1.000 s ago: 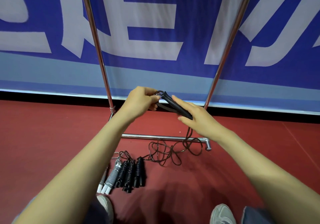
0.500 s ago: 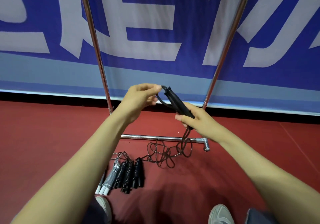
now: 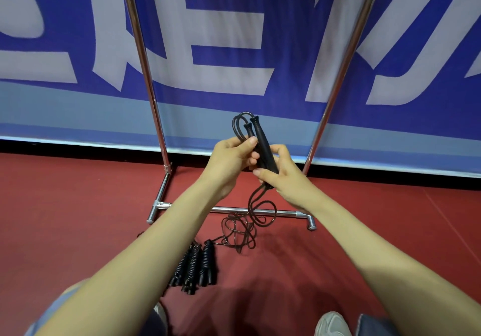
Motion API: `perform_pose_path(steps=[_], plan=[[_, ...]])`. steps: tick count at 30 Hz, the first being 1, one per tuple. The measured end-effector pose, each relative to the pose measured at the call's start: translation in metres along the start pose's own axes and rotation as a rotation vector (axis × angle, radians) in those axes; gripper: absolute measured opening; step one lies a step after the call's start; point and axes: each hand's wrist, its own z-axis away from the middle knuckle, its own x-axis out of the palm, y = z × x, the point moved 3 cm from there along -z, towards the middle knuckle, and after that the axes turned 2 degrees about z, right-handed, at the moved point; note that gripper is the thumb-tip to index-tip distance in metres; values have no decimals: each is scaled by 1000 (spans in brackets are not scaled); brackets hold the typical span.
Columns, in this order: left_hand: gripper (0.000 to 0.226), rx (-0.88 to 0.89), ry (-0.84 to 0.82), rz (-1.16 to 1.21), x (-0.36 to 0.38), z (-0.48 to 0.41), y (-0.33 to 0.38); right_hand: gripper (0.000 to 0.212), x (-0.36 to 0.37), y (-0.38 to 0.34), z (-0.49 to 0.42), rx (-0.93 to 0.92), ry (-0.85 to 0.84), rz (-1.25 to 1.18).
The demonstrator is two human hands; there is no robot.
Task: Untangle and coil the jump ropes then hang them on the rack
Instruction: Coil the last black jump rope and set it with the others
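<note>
Two black jump-rope handles [image 3: 260,140] stand side by side, nearly upright, between my hands. My right hand [image 3: 281,171] grips their lower part. My left hand [image 3: 231,158] pinches the black cord loop [image 3: 238,124] that arches above them. The rest of this cord hangs from my right hand into a loose tangle [image 3: 242,229] on the red floor. More coiled black jump ropes [image 3: 197,265] lie bundled on the floor near my left forearm. The chrome rack [image 3: 145,70] stands right behind my hands.
The rack's base bar [image 3: 234,209] and feet rest on the red floor in front of a blue and white banner [image 3: 234,49]. My shoes [image 3: 331,322] show at the bottom edge.
The handles swung from a slant to nearly upright and my hands drew closer together. The view dropped, so the rack base and bundle sit lower and nearer.
</note>
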Motion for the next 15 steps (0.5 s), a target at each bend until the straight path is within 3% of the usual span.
perform_pose_path(steps=[8,15], plan=[[23,45,34,-221,-12,-4,11,36,2,1,0,60,-80,-3],[24,-44,-188,-16,-4,2,11,34,3,-1,3,67,-141,-24]])
